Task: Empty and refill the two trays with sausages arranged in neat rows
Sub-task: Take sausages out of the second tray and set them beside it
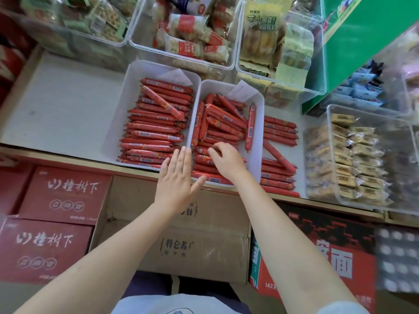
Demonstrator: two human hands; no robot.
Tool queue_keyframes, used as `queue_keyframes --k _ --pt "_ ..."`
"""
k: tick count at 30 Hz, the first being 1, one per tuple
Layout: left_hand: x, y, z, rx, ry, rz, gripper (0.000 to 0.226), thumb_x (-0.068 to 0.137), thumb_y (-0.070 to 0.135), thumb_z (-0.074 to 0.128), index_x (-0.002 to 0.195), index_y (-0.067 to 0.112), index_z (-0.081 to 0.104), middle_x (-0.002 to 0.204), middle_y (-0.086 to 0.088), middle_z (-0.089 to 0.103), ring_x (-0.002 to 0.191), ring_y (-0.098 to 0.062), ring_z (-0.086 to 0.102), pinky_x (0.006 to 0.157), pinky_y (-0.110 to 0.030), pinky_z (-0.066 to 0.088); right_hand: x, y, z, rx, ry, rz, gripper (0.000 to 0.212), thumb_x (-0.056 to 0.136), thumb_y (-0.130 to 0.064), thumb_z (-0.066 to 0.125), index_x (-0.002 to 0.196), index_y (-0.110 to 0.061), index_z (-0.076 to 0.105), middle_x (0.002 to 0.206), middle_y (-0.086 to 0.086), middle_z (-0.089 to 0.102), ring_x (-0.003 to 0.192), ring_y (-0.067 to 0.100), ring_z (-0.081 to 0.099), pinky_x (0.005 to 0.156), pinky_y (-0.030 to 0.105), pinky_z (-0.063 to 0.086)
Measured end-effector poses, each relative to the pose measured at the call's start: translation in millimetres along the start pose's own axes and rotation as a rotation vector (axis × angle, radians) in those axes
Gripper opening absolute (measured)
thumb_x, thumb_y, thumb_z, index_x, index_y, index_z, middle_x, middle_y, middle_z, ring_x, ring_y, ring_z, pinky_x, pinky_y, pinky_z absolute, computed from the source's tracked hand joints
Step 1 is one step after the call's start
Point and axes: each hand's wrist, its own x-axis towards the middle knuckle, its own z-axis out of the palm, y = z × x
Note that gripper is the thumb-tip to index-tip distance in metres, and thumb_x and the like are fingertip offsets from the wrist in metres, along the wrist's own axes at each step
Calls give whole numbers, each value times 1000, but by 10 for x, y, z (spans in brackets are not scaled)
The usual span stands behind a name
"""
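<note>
Two white trays stand side by side on the shelf. The left tray (127, 91) holds red sausages (154, 132) in stacked rows, with one lying slantwise on top. In the right tray (258, 141) the sausages (222, 123) lie jumbled at the back and in rows at the front. My left hand (179, 177) lies flat with straight fingers over the near edge where the trays meet. My right hand (226, 162) reaches into the right tray with curled fingers among the sausages; whether it grips one is hidden. More sausages (278, 132) lie loose on the shelf to the right.
Clear bins of packaged snacks (195, 37) stand behind the trays, another clear bin (362, 155) of wrapped cakes to the right. A green box (353, 32) leans at the back right. Cardboard cartons (181, 241) and red boxes (61, 196) sit below the shelf edge.
</note>
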Motion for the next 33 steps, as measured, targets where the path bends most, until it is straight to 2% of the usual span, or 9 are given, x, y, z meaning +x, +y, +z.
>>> queue_keyframes --k 3,8,13,15,17,21,24,29,33 --pt "18 -5 -1 -9 5 -1 86 88 72 -4 152 18 -22 166 -2 -13 152 -15 -15 119 -34 -13 47 37 140 -191 -31 12 52 93 -55 54 129 -18 56 128 5 55 122 28 45 101 43 38" --pt "22 -1 41 19 17 4 87 92 70 3 157 14 -13 167 -4 -8 153 -18 -11 118 -35 -12 47 -6 138 -293 -165 64 59 84 -72 53 118 -24 60 122 3 57 119 29 46 100 45 34" --pt "19 3 34 9 21 2 86 94 68 8 157 14 -12 167 -4 -6 153 -19 -9 118 -36 -13 -57 -72 -14 31 -112 37 39 91 -67 45 96 -29 52 91 -5 67 98 25 60 98 50 40" --pt "15 34 12 11 8 -23 87 92 69 3 157 14 -13 167 -6 -6 153 -21 -9 119 -38 -13 -92 -163 -157 152 -49 15 43 92 -73 35 99 -36 56 100 -10 68 102 19 60 101 54 40" --pt "10 104 -5 25 -9 -68 89 88 68 -4 156 13 -16 166 -8 -7 153 -24 -11 121 -43 -13 -118 -259 -368 166 84 -53 41 91 -75 28 80 -44 53 81 -16 60 88 12 56 97 54 42" --pt "16 275 -9 9 -13 -171 87 83 58 -6 155 10 -17 166 -14 -7 153 -29 -10 121 -48 -11 -148 -211 -805 -11 452 -68 46 84 -71 32 66 -31 45 76 -10 55 84 14 47 84 35 32" --pt "22 300 7 3 -3 -179 86 84 56 -2 156 10 -13 166 -14 -2 153 -29 -5 121 -48 -9 -139 194 -990 -171 562 120 63 79 -76 26 65 -19 51 76 -1 53 85 23 47 83 37 31" --pt "29 290 40 26 12 -176 85 86 56 2 157 10 -9 166 -14 6 152 -29 2 122 -47 -4 -112 1007 -802 -247 325 397 60 95 -65 31 98 -15 64 113 14 61 115 33 47 105 46 28" --pt "31 287 44 25 3 -178 85 86 56 4 157 10 -9 165 -14 8 152 -29 4 121 -46 -5 -82 1154 -651 -200 138 415 57 100 -59 25 129 -21 55 139 14 48 132 35 36 116 49 17"
